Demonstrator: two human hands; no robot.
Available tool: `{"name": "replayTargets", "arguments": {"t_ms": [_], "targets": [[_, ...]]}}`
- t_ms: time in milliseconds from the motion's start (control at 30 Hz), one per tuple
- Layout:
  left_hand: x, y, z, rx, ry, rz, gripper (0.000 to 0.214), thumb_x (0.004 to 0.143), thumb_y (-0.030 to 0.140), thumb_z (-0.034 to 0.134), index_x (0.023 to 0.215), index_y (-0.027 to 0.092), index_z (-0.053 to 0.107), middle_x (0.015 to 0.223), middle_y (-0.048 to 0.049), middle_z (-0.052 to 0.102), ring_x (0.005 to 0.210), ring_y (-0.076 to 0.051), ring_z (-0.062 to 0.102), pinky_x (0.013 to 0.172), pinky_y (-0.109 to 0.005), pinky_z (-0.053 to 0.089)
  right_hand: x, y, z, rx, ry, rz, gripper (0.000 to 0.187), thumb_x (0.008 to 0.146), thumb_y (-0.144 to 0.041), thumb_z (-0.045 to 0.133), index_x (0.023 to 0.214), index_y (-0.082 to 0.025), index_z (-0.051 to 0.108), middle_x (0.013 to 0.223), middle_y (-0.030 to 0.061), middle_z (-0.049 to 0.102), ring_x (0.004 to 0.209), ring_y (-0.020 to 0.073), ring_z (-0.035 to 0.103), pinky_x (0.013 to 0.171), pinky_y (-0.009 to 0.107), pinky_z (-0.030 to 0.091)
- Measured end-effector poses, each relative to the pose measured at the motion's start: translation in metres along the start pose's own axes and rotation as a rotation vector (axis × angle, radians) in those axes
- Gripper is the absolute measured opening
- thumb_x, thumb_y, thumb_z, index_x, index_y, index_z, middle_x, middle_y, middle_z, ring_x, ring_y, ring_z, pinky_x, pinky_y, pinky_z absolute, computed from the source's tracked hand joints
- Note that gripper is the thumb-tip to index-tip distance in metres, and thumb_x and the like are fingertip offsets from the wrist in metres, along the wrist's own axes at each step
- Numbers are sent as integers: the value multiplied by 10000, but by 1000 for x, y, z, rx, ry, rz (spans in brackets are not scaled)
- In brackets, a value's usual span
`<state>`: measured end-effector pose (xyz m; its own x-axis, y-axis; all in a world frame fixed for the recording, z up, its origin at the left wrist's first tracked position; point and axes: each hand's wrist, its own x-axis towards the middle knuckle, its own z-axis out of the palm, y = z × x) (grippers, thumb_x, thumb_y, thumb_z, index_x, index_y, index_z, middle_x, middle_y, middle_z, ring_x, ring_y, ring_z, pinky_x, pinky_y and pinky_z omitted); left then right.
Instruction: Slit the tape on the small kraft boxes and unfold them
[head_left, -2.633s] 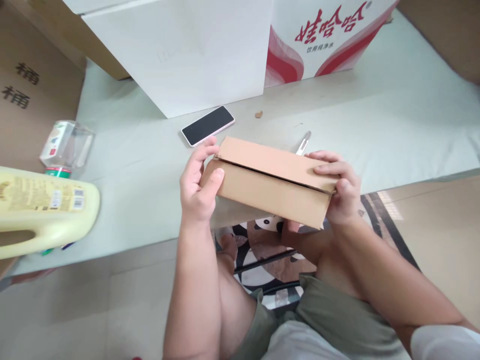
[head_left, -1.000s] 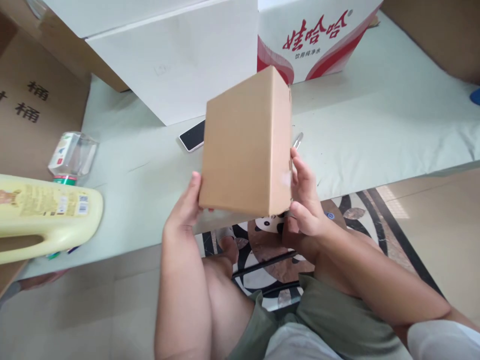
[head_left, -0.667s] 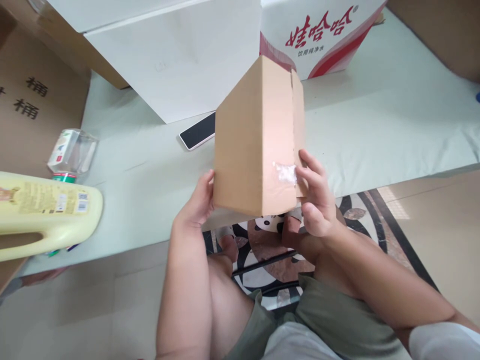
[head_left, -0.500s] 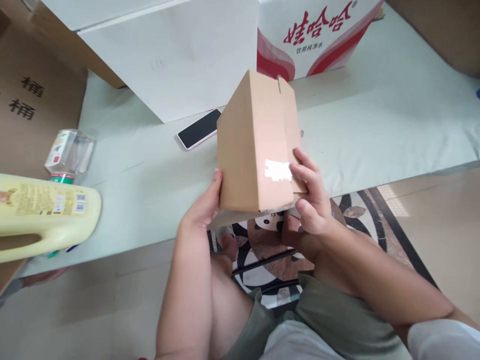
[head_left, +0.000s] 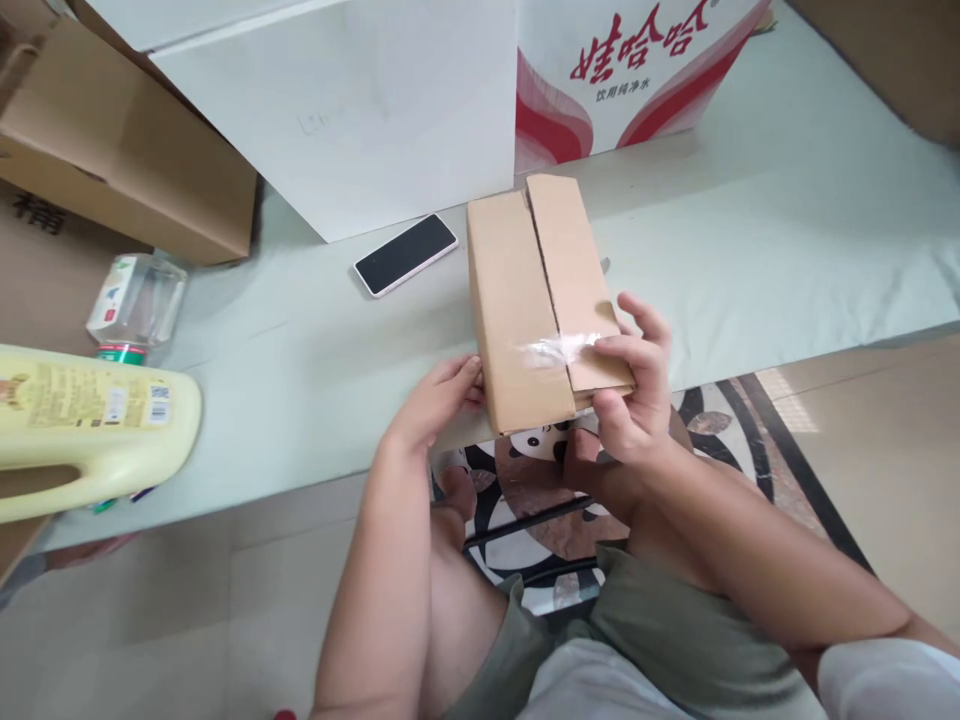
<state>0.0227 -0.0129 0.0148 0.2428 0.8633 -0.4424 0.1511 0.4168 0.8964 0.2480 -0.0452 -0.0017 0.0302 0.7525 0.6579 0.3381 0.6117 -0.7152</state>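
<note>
A small brown cardboard box point(head_left: 517, 300) is between my two hands at the front edge of the table. A strip of clear tape point(head_left: 551, 350) crosses the seam beside its raised flap point(head_left: 574, 270). My right hand point(head_left: 637, 390) grips the flap's near end, thumb below and fingers on top. My left hand point(head_left: 442, 395) rests against the box's left side, its fingertips partly hidden behind the cardboard. A phone point(head_left: 406, 255) with a dark screen lies on the table just left of the box.
Behind stand a large white box point(head_left: 360, 130) and a white-and-red carton point(head_left: 622, 80). On the left are a brown carton point(head_left: 150, 150), a clear bottle point(head_left: 142, 300) lying down and a pale yellow jug point(head_left: 112, 430). A light green cloth point(head_left: 787, 240) covers the table.
The box has tipped so its taped top and flap face me more, and shifted slightly right. My left hand moved right with it. A brown carton at the left has come into fuller view.
</note>
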Motion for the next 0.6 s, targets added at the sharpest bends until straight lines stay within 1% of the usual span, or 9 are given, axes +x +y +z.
{"name": "replayTargets", "arguments": {"t_ms": [67,133,200,233,267,300,367,467,600], "targets": [[3,-6,-6,100,94,63,387,832,502,756,1062,192,790,1126,-112,794,1061,-313,723,950,-465,583,1,1,3,20,-19,-11,329,950,-547,575,1215,-359,629,1533,54,461,1455,355,480,1218,656,389],[8,-13,-16,154,335,180,417,802,520,787,1063,196,764,1123,-112,786,1064,-308,718,996,-489,564,2,3,8,57,-79,-30,324,952,-513,592,1229,-347,621,1557,57,447,1473,352,465,1230,649,376],[15,-19,-26,142,593,393,469,836,576,746,1154,232,721,1237,-106,746,1194,-302,682,1083,-496,523,4,6,11,95,-144,-49,325,965,-489,588,1249,-333,608,1576,67,447,1486,341,459,1235,633,377],[18,-21,-31,128,650,528,507,864,619,702,1233,271,690,1354,-91,694,1316,-302,622,1133,-496,491,5,7,12,113,-175,-56,322,975,-486,573,1254,-327,600,1584,72,450,1492,335,457,1231,626,386],[20,-23,-35,122,672,659,539,888,664,652,1297,313,657,1456,-70,628,1423,-301,542,1175,-498,458,7,9,12,129,-209,-60,321,986,-492,552,1257,-324,592,1594,75,450,1498,330,455,1223,621,398],[22,-24,-37,133,653,778,566,902,702,607,1348,355,625,1538,-42,556,1507,-301,452,1209,-503,424,8,10,12,143,-242,-62,325,994,-504,529,1258,-322,584,1603,76,448,1505,329,451,1213,620,410],[24,-26,-37,206,561,940,583,914,734,560,1398,410,591,1623,0,453,1582,-314,333,1259,-520,361,10,11,12,151,-292,-54,343,1003,-533,494,1260,-318,568,1626,79,435,1525,333,430,1199,628,421],[25,-29,-30,289,458,993,546,966,675,522,1455,434,545,1651,7,411,1589,-323,318,1298,-533,294,10,12,12,141,-290,-36,359,1003,-549,476,1262,-314,558,1646,80,414,1548,340,397,1204,643,403],[28,-31,-21,244,460,981,497,1002,623,492,1457,430,530,1644,-6,418,1579,-326,340,1305,-541,285,9,9,14,196,-248,-32,312,1005,-499,505,1248,-314,571,1624,74,436,1535,319,416,1221,634,388]]}}
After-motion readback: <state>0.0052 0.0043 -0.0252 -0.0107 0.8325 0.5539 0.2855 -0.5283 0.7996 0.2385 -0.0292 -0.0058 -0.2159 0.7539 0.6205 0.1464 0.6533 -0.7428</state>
